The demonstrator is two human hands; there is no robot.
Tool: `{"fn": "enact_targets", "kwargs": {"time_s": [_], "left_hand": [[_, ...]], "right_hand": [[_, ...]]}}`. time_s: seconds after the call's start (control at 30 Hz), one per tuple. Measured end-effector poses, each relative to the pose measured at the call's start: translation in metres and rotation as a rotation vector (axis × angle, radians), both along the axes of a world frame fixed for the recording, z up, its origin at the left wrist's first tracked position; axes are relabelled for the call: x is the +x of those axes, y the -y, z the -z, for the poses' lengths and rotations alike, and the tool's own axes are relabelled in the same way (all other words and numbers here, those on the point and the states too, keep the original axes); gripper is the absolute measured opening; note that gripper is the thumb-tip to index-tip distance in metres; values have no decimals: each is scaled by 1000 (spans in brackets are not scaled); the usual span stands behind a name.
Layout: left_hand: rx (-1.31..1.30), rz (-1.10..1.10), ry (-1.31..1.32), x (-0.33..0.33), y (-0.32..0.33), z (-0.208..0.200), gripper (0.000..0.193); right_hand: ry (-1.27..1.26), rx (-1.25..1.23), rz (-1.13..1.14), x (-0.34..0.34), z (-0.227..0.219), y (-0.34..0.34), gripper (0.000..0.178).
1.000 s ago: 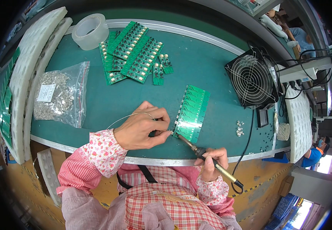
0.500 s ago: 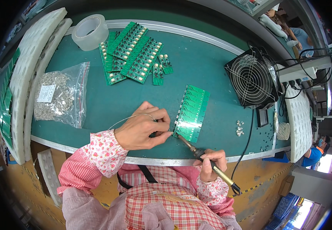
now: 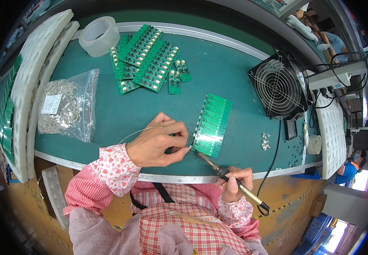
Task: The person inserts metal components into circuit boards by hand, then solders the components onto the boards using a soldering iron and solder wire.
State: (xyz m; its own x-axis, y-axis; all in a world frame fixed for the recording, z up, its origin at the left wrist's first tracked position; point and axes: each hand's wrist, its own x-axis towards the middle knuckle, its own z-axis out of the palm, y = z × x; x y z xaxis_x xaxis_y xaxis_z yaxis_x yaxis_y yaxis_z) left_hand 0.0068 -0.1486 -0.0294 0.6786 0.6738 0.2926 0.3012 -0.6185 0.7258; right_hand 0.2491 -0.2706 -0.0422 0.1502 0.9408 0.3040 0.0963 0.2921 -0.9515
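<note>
My right hand (image 3: 236, 185) grips a soldering iron (image 3: 220, 171) with a dark collar and brass-coloured handle, its tip slanting up to the near left corner of a green circuit board (image 3: 210, 127). The board lies flat, with small metal parts along its left edge. My left hand (image 3: 160, 141) is closed beside that corner, its fingers pinched together. A thin solder wire (image 3: 138, 132) loops over the back of this hand and runs in among the fingers. Thumb and fingertip almost meet the lowest metal part on the board; whether they touch it is too small to tell.
Stacked circuit boards (image 3: 145, 59) and a clear tape roll (image 3: 99, 36) lie at the back. A bag of metal parts (image 3: 65, 108) sits left, near white foam trays (image 3: 39, 93). To the right stand a black fan (image 3: 277, 87), loose metal pieces (image 3: 265, 141) and the iron's cable (image 3: 272, 165).
The soldering iron and my right hand have shifted slightly right, and the tip sits a little lower by the board's corner. My left hand has barely moved.
</note>
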Motion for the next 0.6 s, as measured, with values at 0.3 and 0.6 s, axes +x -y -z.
{"fn": "enact_targets", "kwargs": {"time_s": [0.3, 0.6], "left_hand": [[23, 11, 12, 1, 0, 1, 16], [72, -1, 15, 3, 1, 2, 15]], "right_hand": [[95, -42, -9, 0, -2, 0, 16], [224, 100, -69, -6, 3, 1, 18]]}}
